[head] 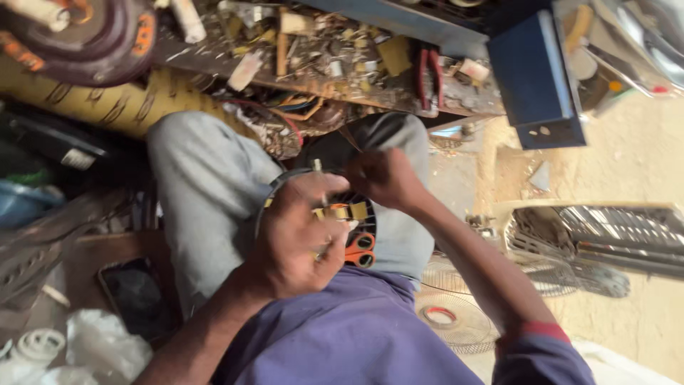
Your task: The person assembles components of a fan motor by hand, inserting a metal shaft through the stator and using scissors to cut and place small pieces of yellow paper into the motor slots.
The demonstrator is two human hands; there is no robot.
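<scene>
Up top, a cluttered wooden desk (pixel 342 89) runs across the view, strewn with metal scraps and red-handled pliers (pixel 430 77), with a blue metal box (pixel 534 71) at its right end. Below it, the person sits with grey-trousered knees (pixel 206 185) raised, and a round dark motor part (pixel 335 207) rests on the lap between them. To the right, on the sandy floor, lie wire fan guards (pixel 456 314) and a metal grille (pixel 613 232). A dark phone (pixel 135 296) lies at the left beside white plastic (pixel 100 346). The left hand (pixel 299 235) is clenched around the motor part's near rim, a brass-coloured piece showing at its fingers (pixel 329 214). The right hand (pixel 385 178) is pinched shut at the part's upper edge; what it grips is too small to tell. Orange-handled scissors (pixel 360 249) lie just under the left hand.
</scene>
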